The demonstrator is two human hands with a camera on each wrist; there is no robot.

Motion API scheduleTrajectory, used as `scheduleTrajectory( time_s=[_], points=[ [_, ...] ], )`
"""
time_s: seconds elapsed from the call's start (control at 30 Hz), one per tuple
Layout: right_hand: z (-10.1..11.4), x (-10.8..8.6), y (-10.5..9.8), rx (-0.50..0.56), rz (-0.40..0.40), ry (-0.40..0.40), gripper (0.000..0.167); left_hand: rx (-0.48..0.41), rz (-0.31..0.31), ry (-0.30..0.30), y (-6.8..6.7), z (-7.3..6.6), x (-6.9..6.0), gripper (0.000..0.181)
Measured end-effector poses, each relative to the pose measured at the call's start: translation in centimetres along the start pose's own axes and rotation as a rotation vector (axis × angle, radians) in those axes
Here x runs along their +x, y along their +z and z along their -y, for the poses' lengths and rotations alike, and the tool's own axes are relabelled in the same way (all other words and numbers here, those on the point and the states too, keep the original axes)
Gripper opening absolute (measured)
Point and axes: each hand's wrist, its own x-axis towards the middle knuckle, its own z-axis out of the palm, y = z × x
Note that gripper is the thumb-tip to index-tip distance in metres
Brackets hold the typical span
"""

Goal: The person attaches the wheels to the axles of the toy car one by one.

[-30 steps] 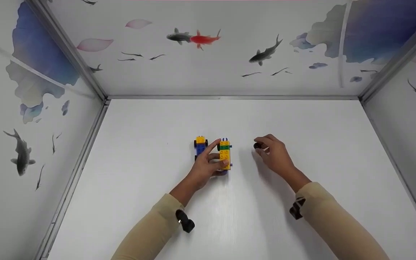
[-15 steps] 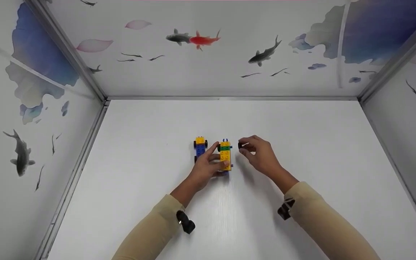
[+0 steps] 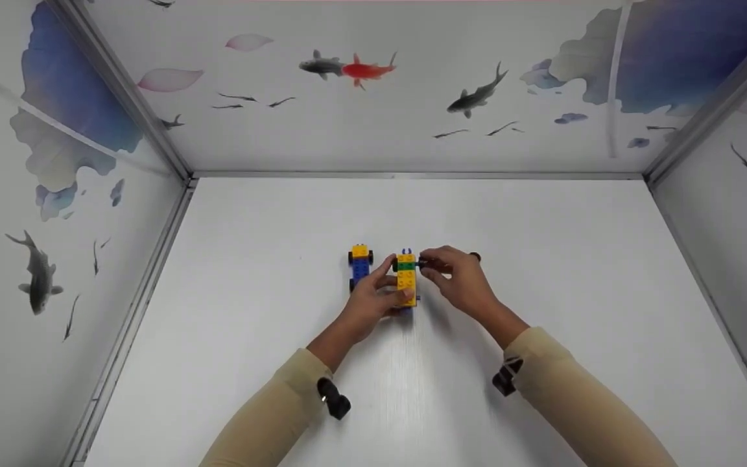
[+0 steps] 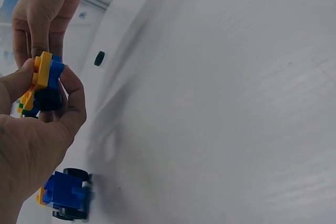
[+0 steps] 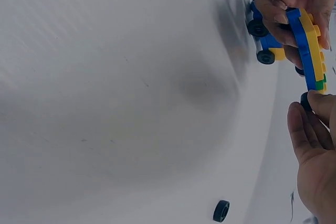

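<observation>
My left hand (image 3: 366,307) grips a toy car (image 3: 406,280) of yellow and green bricks on a blue base, held above the table. Black wheels are on its left side; a bare blue axle stub shows at the near right. With thumb and fingers, my right hand (image 3: 465,280) pinches a black toy wheel (image 5: 304,101) against the far right axle of this car. Whether the wheel is fully seated cannot be told. In the left wrist view, the car's near end (image 4: 50,80) sits between left thumb and fingers.
A second toy car (image 3: 360,259), blue and yellow with black wheels, stands on the white table (image 3: 270,259) left of the held one. A loose black wheel (image 5: 221,211) lies beyond my right hand. Printed walls enclose the table at the back and sides.
My right hand has moved left with the wheel, from apart to touching the car's axle. The loose wheel behind that hand has come into sight. The left hand stays nearly still.
</observation>
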Motion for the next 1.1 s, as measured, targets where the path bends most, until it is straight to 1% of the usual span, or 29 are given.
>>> scheduleTrajectory(
  time_s=[0.17, 0.4, 0.57, 0.63, 0.8, 0.9, 1.1],
  points=[
    [-0.17, 0.02, 0.06, -0.008, -0.01, -0.018, 0.035, 0.019, -0.002, 0.008, 0.0, -0.03, 0.02, 0.092],
    [-0.13, -0.03, 0.0, -0.007, -0.029, -0.028, 0.033, 0.107, -0.004, 0.021, 0.13, -0.04, -0.28, 0.092],
    [-0.02, -0.11, -0.08, -0.022, -0.009, -0.027, 0.033, 0.16, 0.006, 0.065, 0.23, 0.04, -0.35, 0.093],
    [-0.07, -0.17, -0.09, -0.027, -0.003, -0.035, 0.034, 0.171, 0.009, 0.078, 0.29, 0.09, -0.31, 0.092],
    [-0.07, -0.26, -0.05, -0.058, -0.008, -0.088, 0.033, 0.188, -0.001, 0.084, 0.46, 0.14, -0.21, 0.091],
    [0.07, -0.31, 0.02, -0.104, -0.016, -0.125, 0.031, 0.203, -0.012, 0.086, 0.58, 0.11, -0.18, 0.091],
    [0.57, -0.58, 0.27, -0.282, 0.013, -0.216, 0.03, 0.209, -0.019, 0.084, 0.85, -0.01, -0.27, 0.09]
  ],
)
